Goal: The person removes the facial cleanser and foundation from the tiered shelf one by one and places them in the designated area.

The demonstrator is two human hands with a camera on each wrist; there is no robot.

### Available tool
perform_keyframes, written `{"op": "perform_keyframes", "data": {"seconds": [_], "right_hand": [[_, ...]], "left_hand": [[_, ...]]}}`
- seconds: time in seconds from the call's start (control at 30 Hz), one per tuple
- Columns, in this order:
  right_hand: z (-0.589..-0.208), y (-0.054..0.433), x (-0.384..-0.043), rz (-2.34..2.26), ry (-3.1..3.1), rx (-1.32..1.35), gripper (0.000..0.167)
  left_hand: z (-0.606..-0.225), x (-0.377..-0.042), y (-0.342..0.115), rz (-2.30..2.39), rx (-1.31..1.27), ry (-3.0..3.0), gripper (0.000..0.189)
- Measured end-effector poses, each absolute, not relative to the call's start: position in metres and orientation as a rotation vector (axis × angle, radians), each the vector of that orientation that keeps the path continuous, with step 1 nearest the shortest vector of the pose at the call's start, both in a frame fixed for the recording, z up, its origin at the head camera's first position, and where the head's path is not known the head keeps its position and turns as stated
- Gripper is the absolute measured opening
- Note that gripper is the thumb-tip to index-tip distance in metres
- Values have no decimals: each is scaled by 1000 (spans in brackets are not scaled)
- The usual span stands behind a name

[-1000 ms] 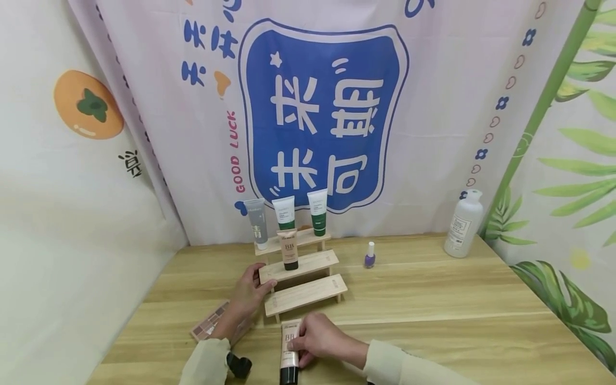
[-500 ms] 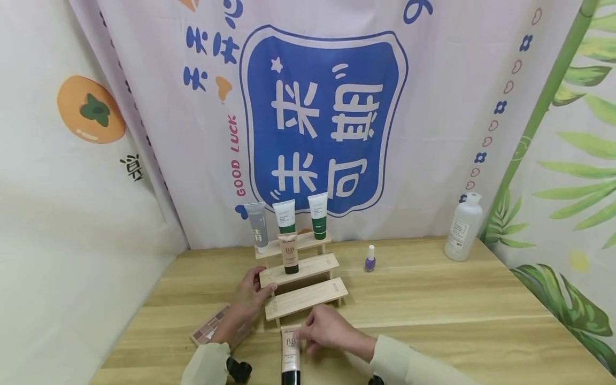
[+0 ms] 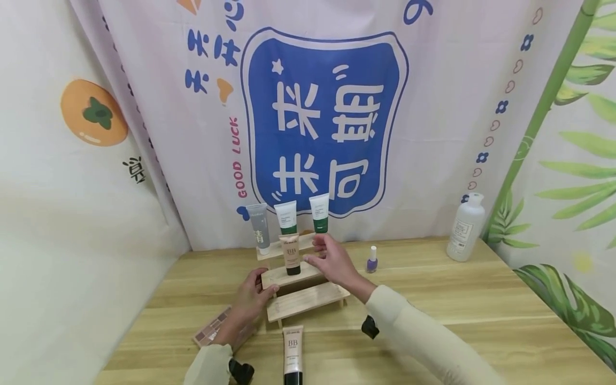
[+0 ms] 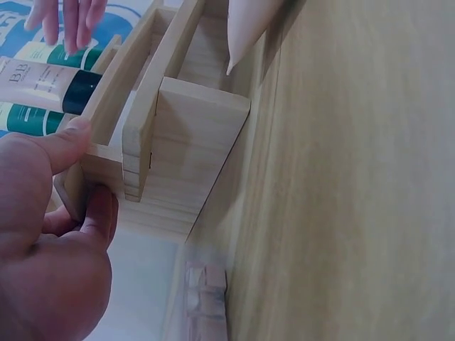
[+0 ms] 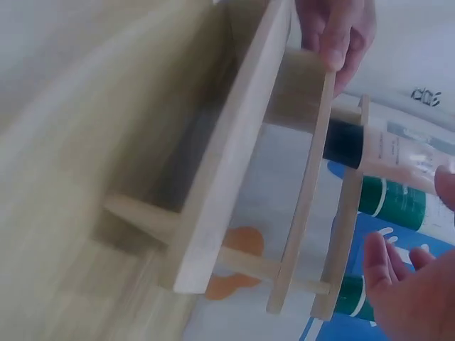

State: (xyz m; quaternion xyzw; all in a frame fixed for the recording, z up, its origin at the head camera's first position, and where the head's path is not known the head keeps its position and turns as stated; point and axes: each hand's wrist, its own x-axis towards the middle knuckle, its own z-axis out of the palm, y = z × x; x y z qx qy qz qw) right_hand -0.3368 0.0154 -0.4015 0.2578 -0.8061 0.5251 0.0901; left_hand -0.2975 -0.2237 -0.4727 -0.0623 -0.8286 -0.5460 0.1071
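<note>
A three-step wooden display stand point(image 3: 308, 300) stands on the table. My left hand point(image 3: 251, 294) grips the left end of its middle step, thumb on top and fingers underneath in the left wrist view. On that step a small pink BB cream tube point(image 3: 291, 251) stands upright on its black cap. My right hand point(image 3: 334, 263) is just right of this tube, thumb and fingers apart, holding nothing. Along the top step stand a grey tube point(image 3: 260, 227) and two white-and-green tubes, the left one point(image 3: 286, 215) and the right one point(image 3: 320, 211). A larger BB cream tube point(image 3: 292, 350) is in front of the stand.
A purple nail polish bottle point(image 3: 372, 261) stands right of the stand. Farther right, a white plastic bottle point(image 3: 466, 227) is near the table's back edge. An eyeshadow palette point(image 3: 208, 334) lies partly under my left forearm. A printed curtain point(image 3: 433, 133) hangs behind the table.
My right hand has let go of the larger BB cream tube at the front and moved up to the tube on the middle step. The left hand keeps its grip.
</note>
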Motion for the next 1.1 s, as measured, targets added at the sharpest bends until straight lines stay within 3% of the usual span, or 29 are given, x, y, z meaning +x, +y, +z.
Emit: {"op": "perform_keyframes", "data": {"seconds": [0.53,0.9,1.1], "right_hand": [[-406,-25,-346,1518,-2504,757,41],[-416,-23,-341,1546,-2464,783,28],[-413,-14,-323,1616,-2407,821,27]], "left_hand": [[-471,-297,-223,-1622,-144,-2432,61],[-472,-296,-220,-1630,-173,-2416,59],[-471,-295,-218,-1640,-157,-2402,59]]}}
